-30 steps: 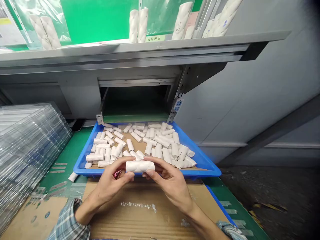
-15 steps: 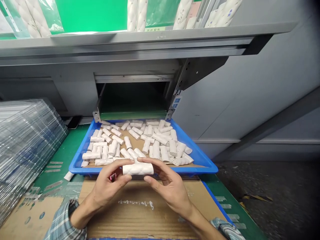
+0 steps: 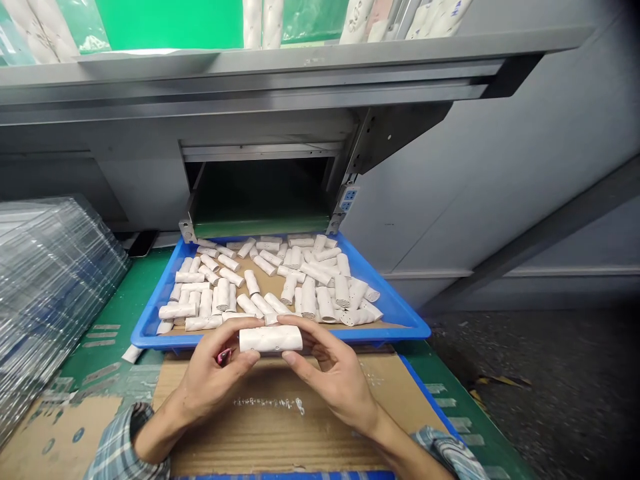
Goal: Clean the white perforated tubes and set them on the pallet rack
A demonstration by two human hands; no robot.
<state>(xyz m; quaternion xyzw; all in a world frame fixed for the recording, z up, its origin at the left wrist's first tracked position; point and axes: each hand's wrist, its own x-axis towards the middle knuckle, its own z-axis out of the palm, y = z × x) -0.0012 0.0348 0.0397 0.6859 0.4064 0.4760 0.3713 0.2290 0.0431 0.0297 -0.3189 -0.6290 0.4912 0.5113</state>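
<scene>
A short white cylinder point(image 3: 271, 339) with small marks on its surface lies level between my hands, in front of the tray. My left hand point(image 3: 215, 367) grips its left end between thumb and fingers. At the right end, my right hand point(image 3: 333, 367) pinches it the same way. Something small and pink point(image 3: 223, 357) shows inside the curl of my left hand; its kind is mostly hidden. Just beyond, a blue tray point(image 3: 405, 320) holds many similar white cylinders point(image 3: 307, 297), lying and leaning in loose heaps on brown card.
Cardboard point(image 3: 270, 427) with handwriting lies under my hands on a green table point(image 3: 113, 333). Clear plastic trays point(image 3: 55, 293) are stacked at left, near a dark phone-like slab point(image 3: 143, 244). A metal shelf point(image 3: 300, 73) overhangs a chute point(image 3: 265, 200) behind the tray.
The cylinder has turned slightly about its length in my fingers, so different marks show. The whole view has shifted a little; both hands keep their hold.
</scene>
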